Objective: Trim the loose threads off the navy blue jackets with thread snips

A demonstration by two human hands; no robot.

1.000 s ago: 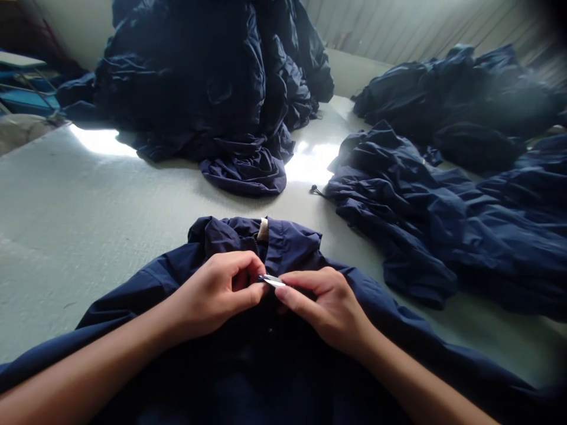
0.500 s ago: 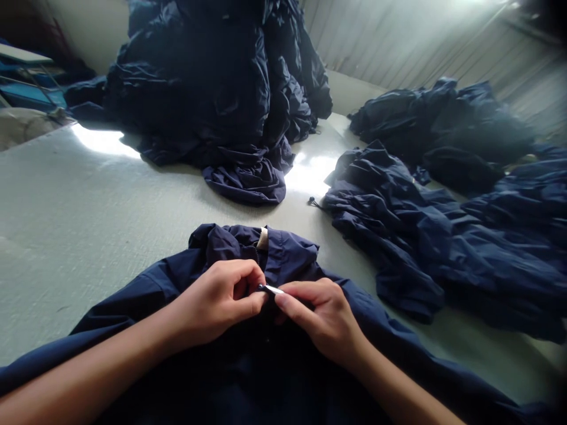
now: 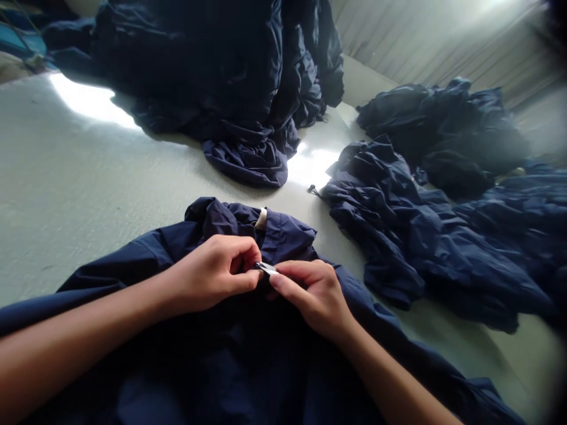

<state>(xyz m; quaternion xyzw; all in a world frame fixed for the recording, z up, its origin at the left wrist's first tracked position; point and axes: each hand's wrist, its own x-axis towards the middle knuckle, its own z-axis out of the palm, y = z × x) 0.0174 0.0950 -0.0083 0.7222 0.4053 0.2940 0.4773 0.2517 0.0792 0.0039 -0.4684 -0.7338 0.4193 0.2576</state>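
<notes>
A dark navy jacket (image 3: 212,354) lies spread in front of me, its collar pointing away and a pale tab (image 3: 261,219) showing at the neck. My left hand (image 3: 221,265) is closed in a pinch over the front, just below the collar. What sits between those fingertips is mostly hidden, but it looks like a bit of the jacket's dark fabric. Thumb and fingers of my right hand (image 3: 312,295) are closed on small metal thread snips (image 3: 267,268). The blades point left, their tips right at my left fingertips.
A tall heap of navy garments (image 3: 190,77) stands on the pale table (image 3: 110,171) beyond the jacket. More navy garments (image 3: 398,212) lie crumpled to the right, with a cord end (image 3: 312,189) sticking out. Corrugated wall panels (image 3: 398,35) rise behind.
The view has tipped slightly, so the jacket and both hands appear higher. The snips' blades now show more clearly apart. Both hands keep their grips close together.
</notes>
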